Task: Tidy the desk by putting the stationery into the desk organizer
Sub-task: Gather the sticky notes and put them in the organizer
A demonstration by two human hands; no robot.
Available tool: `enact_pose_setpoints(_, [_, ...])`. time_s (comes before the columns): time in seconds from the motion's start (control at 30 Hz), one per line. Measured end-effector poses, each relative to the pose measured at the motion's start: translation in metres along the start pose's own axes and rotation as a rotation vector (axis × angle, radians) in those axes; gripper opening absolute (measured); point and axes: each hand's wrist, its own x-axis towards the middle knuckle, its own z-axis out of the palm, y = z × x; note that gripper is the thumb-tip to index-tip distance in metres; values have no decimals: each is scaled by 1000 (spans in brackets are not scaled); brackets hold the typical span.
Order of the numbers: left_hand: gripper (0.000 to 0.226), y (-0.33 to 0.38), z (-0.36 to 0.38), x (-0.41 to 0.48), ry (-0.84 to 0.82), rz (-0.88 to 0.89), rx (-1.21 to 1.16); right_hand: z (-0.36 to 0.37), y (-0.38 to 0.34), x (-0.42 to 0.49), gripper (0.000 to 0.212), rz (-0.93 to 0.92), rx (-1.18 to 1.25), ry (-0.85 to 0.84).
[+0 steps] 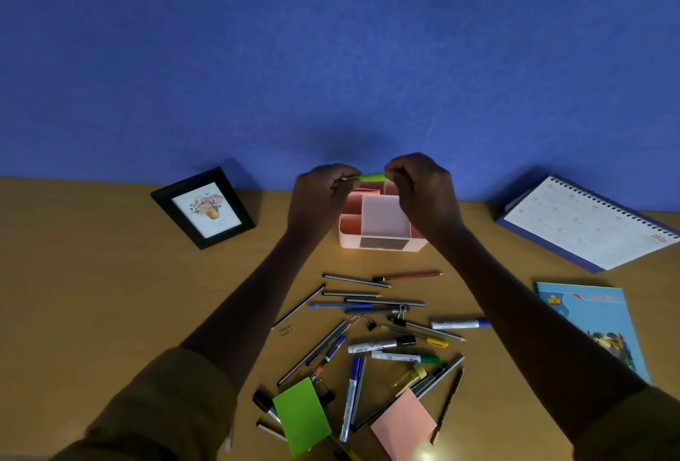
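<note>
Hands (371,188) hold green highlighter (371,177) horizontal, left-right, above organizer (382,219).

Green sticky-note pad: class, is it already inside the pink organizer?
No, the green sticky-note pad lies on the desk near the bottom of the head view, well apart from the pink organizer.

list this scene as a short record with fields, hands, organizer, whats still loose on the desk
left hand: pinches one end of the green pen
right hand: pinches its other end
pen position: level, above the desk organizer
organizer: visible compartments look empty
still loose: pens and markers, green sticky pad, pink sticky pad
elsewhere: picture frame, calendar, booklet
</note>
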Motion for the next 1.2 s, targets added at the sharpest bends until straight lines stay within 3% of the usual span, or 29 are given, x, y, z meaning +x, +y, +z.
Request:
enact_pose_setpoints(0.37, [20,-39,26,26,-85,75,86,42,31,21,8,71,-60,-45])
enact_pose_setpoints(0.6, [16,-52,40,25,-125,-60,152,65,48,18,12,141,-98,-102])
enact_pose_setpoints(0.83, [19,-64,54,19,-176,-84,342,78,55,14,9,150,-240,-171])
enact_pose_setpoints(1.2, [15,-70,62,15,-198,-121,359,93,65,8,12,104,-261,-225])
